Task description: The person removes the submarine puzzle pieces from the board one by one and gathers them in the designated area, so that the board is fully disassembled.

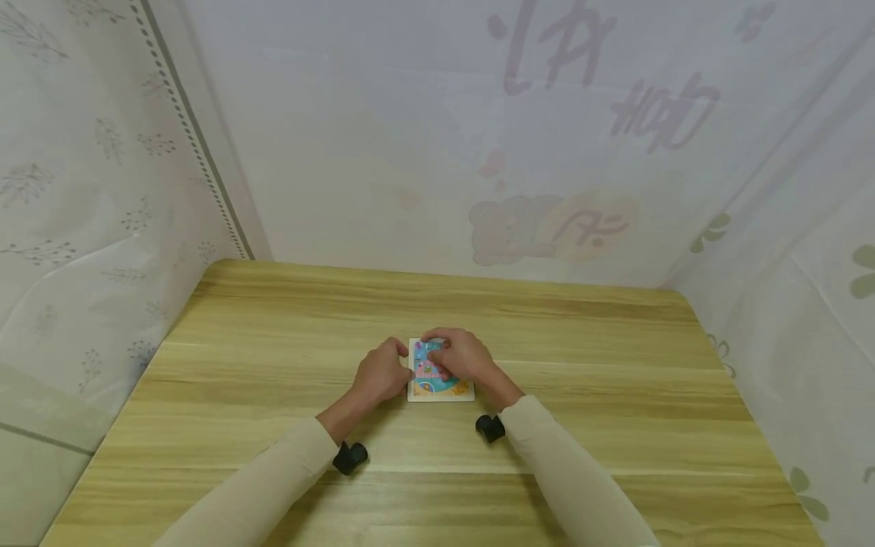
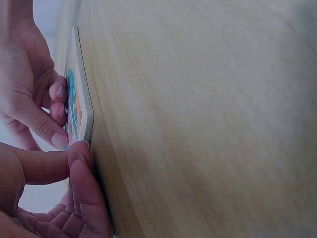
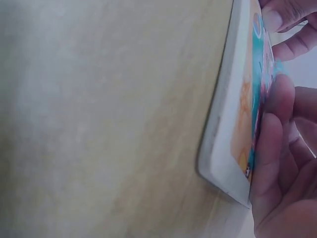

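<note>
A small picture puzzle board (image 1: 441, 398) with a white frame lies flat on the table, its picture in blue, pink and orange. My left hand (image 1: 381, 372) grips the board's left edge, thumb and fingertips right at the rim. Over the upper right of the picture is my right hand (image 1: 469, 357), fingers curled down and hiding part of it. In the right wrist view, a light blue puzzle piece (image 3: 281, 68) sticks up at the right fingertips, which pinch it. The white frame (image 3: 223, 126) shows beside those fingers.
The wood-grain table (image 1: 581, 365) reaches back to a pale printed curtain (image 1: 383, 152), with more curtain at both sides. Black wrist camera mounts (image 1: 351, 458) hang under both sleeves, close over the tabletop.
</note>
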Action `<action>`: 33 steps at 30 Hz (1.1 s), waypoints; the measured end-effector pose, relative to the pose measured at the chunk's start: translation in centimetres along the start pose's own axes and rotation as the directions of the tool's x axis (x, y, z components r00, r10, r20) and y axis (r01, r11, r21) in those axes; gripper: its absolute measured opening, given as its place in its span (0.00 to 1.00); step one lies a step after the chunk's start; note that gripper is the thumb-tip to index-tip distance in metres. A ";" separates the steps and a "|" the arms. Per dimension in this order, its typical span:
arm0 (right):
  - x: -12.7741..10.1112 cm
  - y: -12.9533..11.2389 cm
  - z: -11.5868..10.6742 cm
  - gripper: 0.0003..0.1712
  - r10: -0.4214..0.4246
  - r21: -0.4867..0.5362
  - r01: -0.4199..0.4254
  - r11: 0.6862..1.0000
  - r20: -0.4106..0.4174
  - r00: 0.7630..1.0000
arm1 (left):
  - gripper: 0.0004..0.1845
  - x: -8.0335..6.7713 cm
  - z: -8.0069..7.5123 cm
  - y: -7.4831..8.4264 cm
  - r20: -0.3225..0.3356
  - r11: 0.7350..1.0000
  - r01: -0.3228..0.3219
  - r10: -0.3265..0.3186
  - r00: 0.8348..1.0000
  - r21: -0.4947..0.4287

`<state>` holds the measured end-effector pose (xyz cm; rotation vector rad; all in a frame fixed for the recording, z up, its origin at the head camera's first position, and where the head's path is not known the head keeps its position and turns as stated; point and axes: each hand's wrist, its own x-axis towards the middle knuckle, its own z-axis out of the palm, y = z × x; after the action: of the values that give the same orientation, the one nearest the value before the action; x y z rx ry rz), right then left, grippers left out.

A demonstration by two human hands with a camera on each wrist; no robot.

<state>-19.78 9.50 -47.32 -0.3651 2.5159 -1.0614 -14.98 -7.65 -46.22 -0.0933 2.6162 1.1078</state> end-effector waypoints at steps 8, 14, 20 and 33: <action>0.1 0.4 -0.3 0.04 0.022 0.225 -0.036 0.974 0.064 0.998 | 0.19 -0.1 0.0 0.0 -0.011 1.000 -0.023 0.023 1.000 -0.004; 0.0 1.1 -2.3 0.10 0.010 0.411 -0.055 0.910 0.110 0.994 | 0.19 -0.1 0.1 -0.1 -0.007 1.000 -0.018 0.018 1.000 0.001; -0.5 2.5 -6.8 0.12 0.104 0.332 -0.150 0.931 0.152 0.983 | 0.18 -0.2 0.0 0.0 -0.012 1.000 -0.021 0.021 1.000 0.005; -0.4 6.0 -14.3 0.14 0.254 0.105 -0.277 0.955 0.195 0.947 | 0.19 0.0 0.0 -0.2 -0.003 1.000 -0.012 0.012 1.000 -0.008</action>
<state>-26.30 22.67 -42.41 -0.0749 2.2446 -1.0291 -14.94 -7.77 -46.37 -0.0815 2.6184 1.1227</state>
